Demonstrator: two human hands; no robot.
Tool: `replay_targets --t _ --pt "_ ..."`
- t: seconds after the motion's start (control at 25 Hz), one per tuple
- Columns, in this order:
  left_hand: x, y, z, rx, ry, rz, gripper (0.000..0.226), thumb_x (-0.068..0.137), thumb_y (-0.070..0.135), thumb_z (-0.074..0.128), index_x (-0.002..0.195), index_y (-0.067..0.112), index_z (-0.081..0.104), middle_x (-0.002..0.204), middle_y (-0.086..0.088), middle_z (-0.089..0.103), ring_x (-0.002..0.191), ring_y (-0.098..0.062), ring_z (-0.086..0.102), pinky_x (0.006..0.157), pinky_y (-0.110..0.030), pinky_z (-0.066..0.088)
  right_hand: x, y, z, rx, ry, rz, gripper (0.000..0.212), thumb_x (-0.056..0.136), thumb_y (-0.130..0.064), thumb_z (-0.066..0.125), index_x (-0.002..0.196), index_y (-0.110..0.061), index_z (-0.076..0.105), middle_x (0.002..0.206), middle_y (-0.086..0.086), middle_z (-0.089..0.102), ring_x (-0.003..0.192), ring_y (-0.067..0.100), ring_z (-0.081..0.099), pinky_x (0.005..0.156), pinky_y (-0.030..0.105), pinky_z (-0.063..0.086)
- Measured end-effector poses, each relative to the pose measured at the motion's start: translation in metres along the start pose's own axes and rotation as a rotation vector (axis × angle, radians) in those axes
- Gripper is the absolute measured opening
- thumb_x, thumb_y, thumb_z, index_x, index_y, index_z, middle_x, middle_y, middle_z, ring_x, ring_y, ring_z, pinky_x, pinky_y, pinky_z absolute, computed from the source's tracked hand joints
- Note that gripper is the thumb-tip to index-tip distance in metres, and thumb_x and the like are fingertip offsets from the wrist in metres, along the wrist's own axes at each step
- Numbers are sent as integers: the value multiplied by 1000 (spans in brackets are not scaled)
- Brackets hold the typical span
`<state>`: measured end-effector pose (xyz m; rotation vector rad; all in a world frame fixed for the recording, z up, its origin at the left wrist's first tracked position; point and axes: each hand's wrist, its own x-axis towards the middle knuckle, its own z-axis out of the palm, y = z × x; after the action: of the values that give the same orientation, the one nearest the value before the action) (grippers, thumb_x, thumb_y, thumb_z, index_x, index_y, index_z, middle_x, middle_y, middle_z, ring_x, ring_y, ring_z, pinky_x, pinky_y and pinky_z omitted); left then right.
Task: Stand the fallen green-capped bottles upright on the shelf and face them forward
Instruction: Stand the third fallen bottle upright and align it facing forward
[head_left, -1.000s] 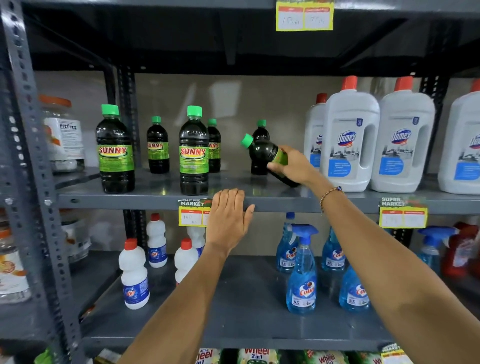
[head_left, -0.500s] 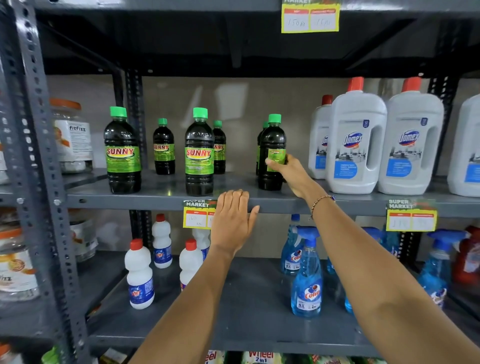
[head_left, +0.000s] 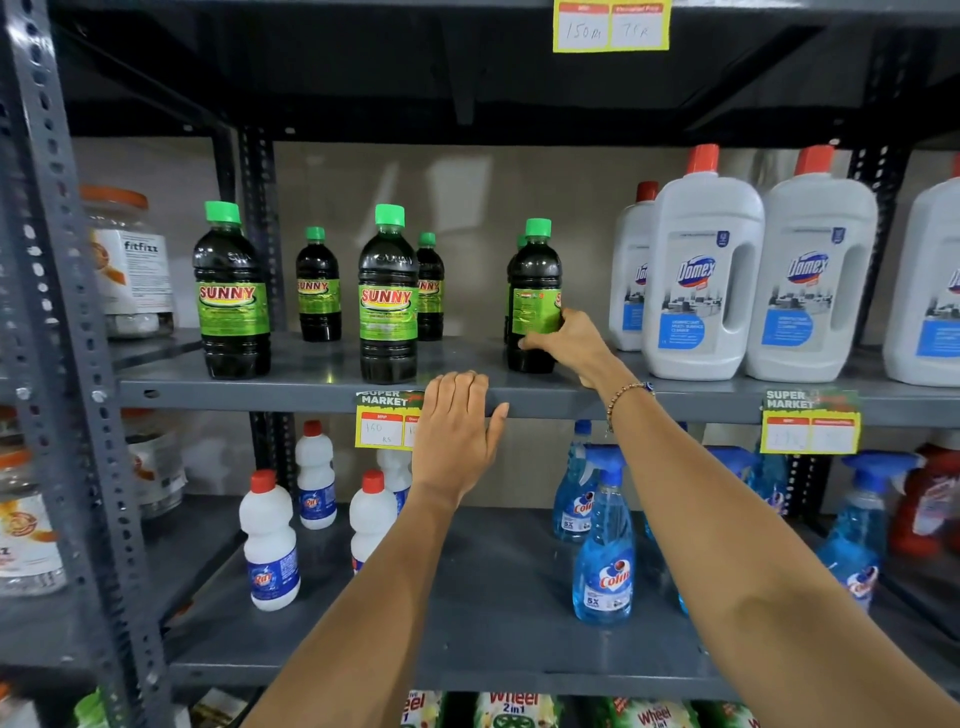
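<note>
Held bottle: the green-capped bottle (head_left: 534, 296) stands upright at the near edge of the shelf (head_left: 311, 387), right of the other Sunny bottles, long axis vertical.
Label: its green label is turned to the left, so the brand name shows only at the right edge; it does not face forward yet.
Right hand: the right hand (head_left: 571, 343) comes from the right and near side, fingers closed around the lower part of this bottle.
Left hand: the left hand (head_left: 457, 431) lies flat on the shelf front, fingers together, holding nothing, left of the bottle.
Coming move, as I judge: a turn around the vertical axis; the right hand is already on it.
Neighbours: a second green-capped bottle (head_left: 511, 291) stands just behind, mostly hidden; white Domex jugs (head_left: 701, 280) stand near on the right and could be bumped.
Others: two front Sunny bottles (head_left: 387, 296) already face forward.
</note>
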<state>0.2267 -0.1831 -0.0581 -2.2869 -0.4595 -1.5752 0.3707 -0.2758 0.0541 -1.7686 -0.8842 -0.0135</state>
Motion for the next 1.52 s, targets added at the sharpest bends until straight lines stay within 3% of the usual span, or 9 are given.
replay_targets --t 0.12,0.28,0.44,0.56,1.08,1.16,1.28,1.4,1.52 --pt "-1 0 0 -5 6 1 41 95 38 39 112 5 57 109 -11 63 102 -29 58 100 -38 33 -4 -1 1 -87 -5 -20 69 65 -40 83 121 -10 56 108 2 64 100 18 60 88 30 48" --pt "0 0 0 -12 12 -3 42 95 39 37 111 5 57 109 -11 63 102 -29 58 100 -38 33 -6 -3 -1 11 -77 34 57 69 -15 81 119 -6 56 115 11 66 111 27 60 93 32 47" --pt "-1 0 1 -13 18 -2 43 95 39 36 112 5 57 110 -11 63 103 -29 58 100 -38 35 -6 -3 1 -71 -70 28 80 58 -39 87 124 -9 53 115 5 65 106 21 60 94 37 49" --pt "-1 0 2 -14 29 2 42 95 39 37 112 5 57 109 -12 63 102 -29 57 100 -39 36 -7 -5 1 -58 -100 46 64 66 -25 83 120 -7 54 113 9 65 100 21 59 84 31 48" --pt "-2 0 4 -32 24 8 40 95 38 40 110 6 57 108 -11 63 102 -29 57 99 -38 36 11 16 1 -80 -110 55 109 31 -61 83 124 -13 51 113 4 65 106 21 62 91 35 51" --pt "3 5 -2 -36 10 -25 36 95 37 40 102 7 59 100 -10 62 92 -29 57 90 -37 39 0 7 -5 -53 -138 45 102 38 -55 88 124 -13 53 114 5 67 109 22 62 97 39 50" --pt "27 14 -20 -39 -57 -141 36 96 35 36 82 9 57 79 -8 61 75 -27 56 71 -37 41 -26 -12 -18 -35 -189 53 67 70 -21 83 128 -6 52 123 10 64 116 23 59 105 39 44" --pt "69 14 -31 -399 -168 -325 39 99 37 33 90 7 58 83 -9 65 80 -29 61 68 -35 43 -26 -7 -29 -19 -141 55 66 77 -11 76 134 0 44 128 8 58 119 21 54 108 35 40" --pt "110 10 -26 -916 -445 -565 49 99 34 39 138 5 35 135 -10 51 125 -26 48 95 -27 36 -20 -3 -32 -3 -99 52 69 78 -10 75 136 4 42 134 17 56 124 26 53 109 40 40"
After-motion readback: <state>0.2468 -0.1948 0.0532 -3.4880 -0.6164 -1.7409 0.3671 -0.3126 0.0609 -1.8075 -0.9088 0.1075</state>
